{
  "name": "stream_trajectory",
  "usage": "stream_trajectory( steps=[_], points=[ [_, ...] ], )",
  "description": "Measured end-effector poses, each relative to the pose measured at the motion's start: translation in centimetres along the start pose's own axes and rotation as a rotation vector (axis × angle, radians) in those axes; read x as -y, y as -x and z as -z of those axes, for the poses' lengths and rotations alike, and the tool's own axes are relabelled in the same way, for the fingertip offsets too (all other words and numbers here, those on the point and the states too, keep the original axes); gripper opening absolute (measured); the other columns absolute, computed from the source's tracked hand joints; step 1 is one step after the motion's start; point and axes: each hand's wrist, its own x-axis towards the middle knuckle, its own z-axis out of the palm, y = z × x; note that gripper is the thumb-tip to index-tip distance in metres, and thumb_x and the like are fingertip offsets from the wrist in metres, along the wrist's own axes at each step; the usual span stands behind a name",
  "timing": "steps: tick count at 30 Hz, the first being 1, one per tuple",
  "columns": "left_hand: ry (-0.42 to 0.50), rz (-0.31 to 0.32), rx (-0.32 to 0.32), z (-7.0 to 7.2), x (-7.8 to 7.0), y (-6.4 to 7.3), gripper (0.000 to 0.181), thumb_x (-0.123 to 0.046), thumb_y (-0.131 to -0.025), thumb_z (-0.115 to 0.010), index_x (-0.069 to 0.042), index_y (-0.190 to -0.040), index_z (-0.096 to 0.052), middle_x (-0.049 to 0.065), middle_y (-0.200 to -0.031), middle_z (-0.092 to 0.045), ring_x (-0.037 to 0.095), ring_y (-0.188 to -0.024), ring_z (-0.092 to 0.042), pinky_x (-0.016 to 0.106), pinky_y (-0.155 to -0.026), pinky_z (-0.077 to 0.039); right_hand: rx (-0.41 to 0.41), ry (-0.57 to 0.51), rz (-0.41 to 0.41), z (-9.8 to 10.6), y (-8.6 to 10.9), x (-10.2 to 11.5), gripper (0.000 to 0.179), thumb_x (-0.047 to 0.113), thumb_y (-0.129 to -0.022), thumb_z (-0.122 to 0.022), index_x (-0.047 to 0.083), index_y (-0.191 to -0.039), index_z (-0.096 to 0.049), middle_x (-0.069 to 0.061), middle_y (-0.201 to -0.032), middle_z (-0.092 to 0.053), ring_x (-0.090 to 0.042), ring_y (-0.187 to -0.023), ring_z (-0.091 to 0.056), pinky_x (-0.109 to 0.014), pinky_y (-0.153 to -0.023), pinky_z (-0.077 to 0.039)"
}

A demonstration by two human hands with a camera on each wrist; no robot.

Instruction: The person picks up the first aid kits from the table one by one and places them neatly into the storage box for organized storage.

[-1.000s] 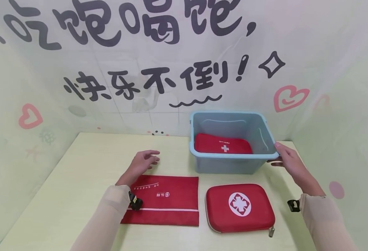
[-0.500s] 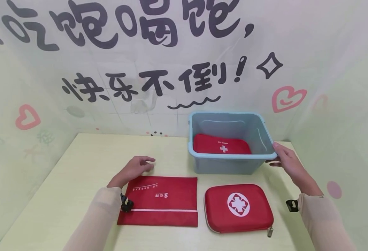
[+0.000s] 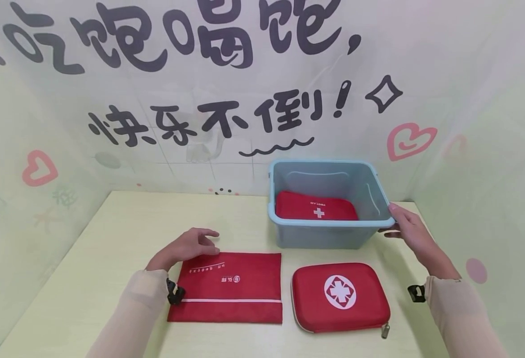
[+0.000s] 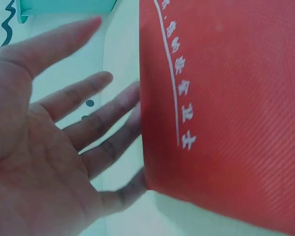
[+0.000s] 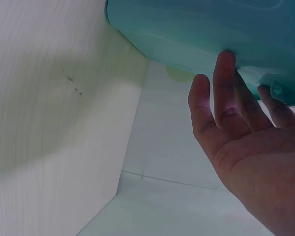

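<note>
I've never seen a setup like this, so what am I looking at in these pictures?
There's no robot here, just a person's two bare hands. One camera, worn on the head, looks down at the scene; another on each wrist looks at that hand's work. On the table lie a red pouch and a red case; farther back stands a blue bin with a red first-aid bag inside. The right hand holds the bin at its rim. The left hand is at the pouch's far edge, not gripping it.
</note>
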Motion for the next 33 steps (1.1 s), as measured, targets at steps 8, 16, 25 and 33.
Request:
stream_trajectory(
  steps=[8,16,25,33],
  points=[
    [-0.066,0.054,0.020,0.6,-0.1,0.7,0.058,-0.022,-0.080,-0.082,0.000,-0.129,-0.061,0.010,-0.101,-0.069,0.021,-0.083,-0.067,0.043,-0.081,-0.057,-0.006,0.003,0.005,0.0,0.1,0.0,0.060,0.039,-0.109,-0.031,-0.004,-0.150,-0.036,-0.002,-0.114,-0.065,-0.018,-0.091,-0.069,-0.029,-0.078,-0.057],
    [-0.090,0.033,-0.001,-0.1,-0.1,0.6,0.060,-0.020,-0.077,-0.084,-0.002,-0.129,-0.061,0.012,-0.107,-0.066,0.023,-0.089,-0.065,0.040,-0.080,-0.058,-0.008,0.008,0.014,-0.2,0.3,0.0,0.060,0.040,-0.109,-0.031,-0.003,-0.150,-0.037,-0.006,-0.116,-0.065,-0.017,-0.092,-0.069,-0.030,-0.078,-0.057],
    [-0.027,-0.028,-0.097,-1.2,1.3,0.0,0.070,-0.017,-0.074,-0.087,-0.006,-0.136,-0.057,0.013,-0.120,-0.061,0.029,-0.107,-0.059,0.038,-0.081,-0.059,-0.008,-0.002,0.024,-0.3,0.1,-0.1,0.061,0.040,-0.109,-0.031,-0.005,-0.149,-0.036,0.010,-0.108,-0.064,-0.018,-0.091,-0.069,-0.029,-0.077,-0.058],
    [-0.026,-0.102,-0.088,-1.8,1.9,-0.2,0.073,-0.012,-0.073,-0.088,-0.007,-0.138,-0.056,0.016,-0.131,-0.056,0.033,-0.117,-0.052,0.037,-0.079,-0.059,-0.011,-0.008,0.028,-0.3,0.2,-0.2,0.062,0.041,-0.109,-0.031,-0.006,-0.149,-0.036,0.002,-0.111,-0.065,-0.016,-0.090,-0.069,-0.029,-0.077,-0.058]
  ],
)
